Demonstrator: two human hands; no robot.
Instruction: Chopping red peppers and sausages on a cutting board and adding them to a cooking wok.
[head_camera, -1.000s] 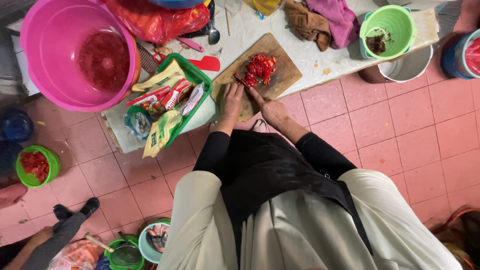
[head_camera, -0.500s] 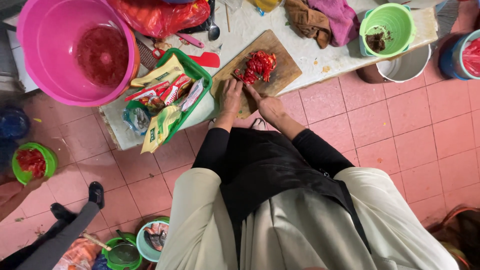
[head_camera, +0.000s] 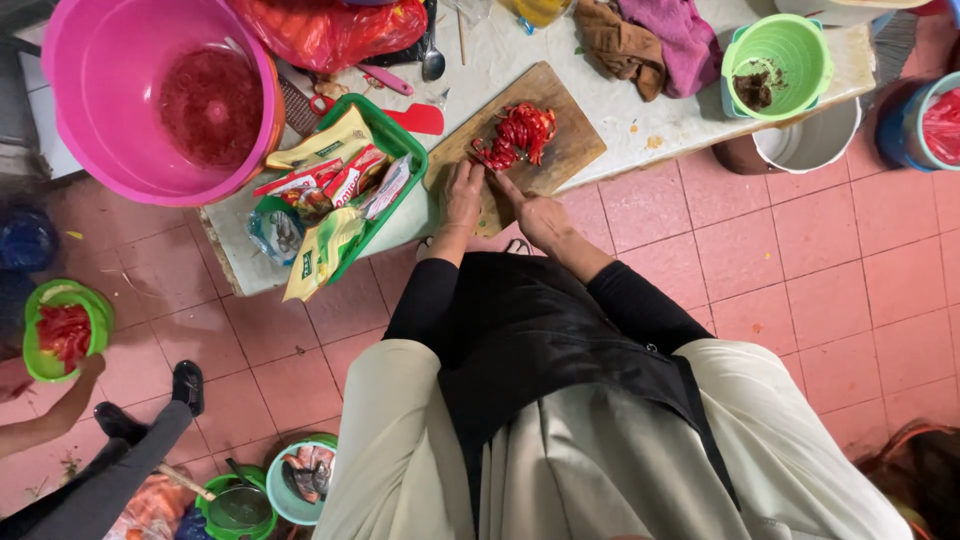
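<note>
A low white desk (head_camera: 640, 120) on a pink tiled floor (head_camera: 760, 250) carries a wooden cutting board (head_camera: 570, 150) at its near edge, red chillies (head_camera: 520, 133) heaped on the board's middle. The left hand (head_camera: 462, 195) rests flat on the board beside the heap; the right hand (head_camera: 540, 215) grips a knife (head_camera: 492, 168) touching it. Left of the board a green tray (head_camera: 400, 150) of packets overhangs the edge; open floor lies right.
</note>
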